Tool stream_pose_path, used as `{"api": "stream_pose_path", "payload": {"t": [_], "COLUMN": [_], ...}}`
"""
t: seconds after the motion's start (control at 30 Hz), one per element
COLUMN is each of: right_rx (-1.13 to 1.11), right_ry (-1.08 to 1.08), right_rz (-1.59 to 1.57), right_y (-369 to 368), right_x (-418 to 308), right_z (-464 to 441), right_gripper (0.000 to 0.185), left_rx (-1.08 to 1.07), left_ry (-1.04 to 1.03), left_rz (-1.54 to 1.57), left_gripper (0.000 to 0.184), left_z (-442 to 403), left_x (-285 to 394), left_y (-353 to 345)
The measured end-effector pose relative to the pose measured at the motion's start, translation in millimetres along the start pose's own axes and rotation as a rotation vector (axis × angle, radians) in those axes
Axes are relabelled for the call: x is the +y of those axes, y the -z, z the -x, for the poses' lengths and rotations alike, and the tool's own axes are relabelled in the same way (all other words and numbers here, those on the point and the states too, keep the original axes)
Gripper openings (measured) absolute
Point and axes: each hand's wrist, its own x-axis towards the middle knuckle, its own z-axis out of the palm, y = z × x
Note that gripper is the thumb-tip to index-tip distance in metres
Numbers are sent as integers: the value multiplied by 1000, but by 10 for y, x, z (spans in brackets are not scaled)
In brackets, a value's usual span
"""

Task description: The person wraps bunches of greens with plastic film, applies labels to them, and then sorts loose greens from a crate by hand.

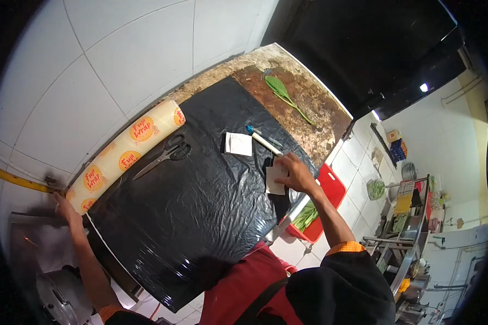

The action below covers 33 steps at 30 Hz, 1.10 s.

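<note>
My left hand [69, 210] rests against the near end of a printed "Fuji Wrap" roll [129, 157], its visible fingers stretched out. My right hand [295, 173] pinches a small white paper piece [273, 184] near the right edge of the table, fingertips bent over it. Just beyond that hand lies a white stick-like item [267, 144], with a small blue piece [250, 129] by its far end. Left of it sits a white paper pad [238, 144]. Black-handled scissors [171, 154] lie beside the roll, blades partly apart.
Black plastic sheeting [184, 216] covers most of the table. A green leaf [279, 89] lies on the bare, worn board [320, 103]. Below the right edge is a red crate [331, 187] with greens. A metal pot [57, 298] stands lower left; a shelf rack [412, 233] stands right.
</note>
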Motion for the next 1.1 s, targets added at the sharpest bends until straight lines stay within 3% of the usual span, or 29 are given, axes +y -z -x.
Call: {"api": "stream_pose_path", "payload": {"t": [0.07, 0.13, 0.17, 0.2, 0.27, 0.33, 0.37, 0.4, 0.47, 0.53, 0.63, 0.73, 0.87, 0.93, 0.97, 1.0, 1.03, 1.07, 1.1], "right_rx": [8, 53, 21, -15, 126, 383, 501, 498, 452, 222, 181, 214, -64, -551, -741, -885, -896, -883, -578], "right_ry": [158, 152, 75, 0, 82, 325, 477, 596, 906, 1043, 1151, 1166, 1004, 549, 481, 393, 435, 423, 663], "right_rz": [43, 27, -103, -232, -277, -282, -237, -361, -332, -322, -292, -219, -275, -605, -745, -610, -435, -439, -176], "right_y": [-41, -39, 10, 62, 150, -1, -115, -284, -678, -1047, -1320, -1374, -1367, -1370, -1558, -1492, -1649, -1694, -1729], "right_x": [79, 180, 186, 162, 2, -361, -630, -891, -1398, -1806, -2095, -2165, -2325, -2492, -2434, -2534, -2487, -2461, -2417], "right_z": [12, 53, 79, 98, 146, 110, 59, 5, -155, -256, -259, -221, -333, -505, -683, -831, -1021, -1088, -1135], "right_gripper": [33, 27, 25, 23, 24, 24, 24, 27, 29, 34, 41, 45, 39, 27, 24, 19, 31, 31, 39], "left_rx": [172, 353, 523, 537, 394, 260, 260, 146, 91, 97, 72, 24, -40, -304, -363, -447, -472, -496, -537], "left_ry": [-211, -416, -520, -527, -890, -1065, -1032, -1037, -1057, -1039, -1148, -1239, -1217, -987, -947, -934, -1009, -1089, -1153], "left_rz": [-219, -437, -336, -341, 87, -53, 0, 219, 19, -230, -321, -289, -195, -68, -49, -49, -117, -183, -265], "left_gripper": [62, 61, 51, 51, 44, 41, 39, 39, 36, 34, 34, 34, 30, 28, 25, 24, 24, 25, 28], "left_z": [262, 597, 861, 925, 1131, 1626, 1895, 1991, 2597, 2763, 2925, 2935, 2816, 2750, 2770, 2764, 2768, 2776, 2799], "left_x": [167, 272, 317, 287, 208, 148, 117, 35, 53, -68, -63, -129, -311, -357, -324, -352, -387, -416, -443], "left_y": [114, 196, 164, 188, 291, 449, 406, 375, 342, 442, 687, 912, 984, 929, 854, 774, 687, 591, 501]}}
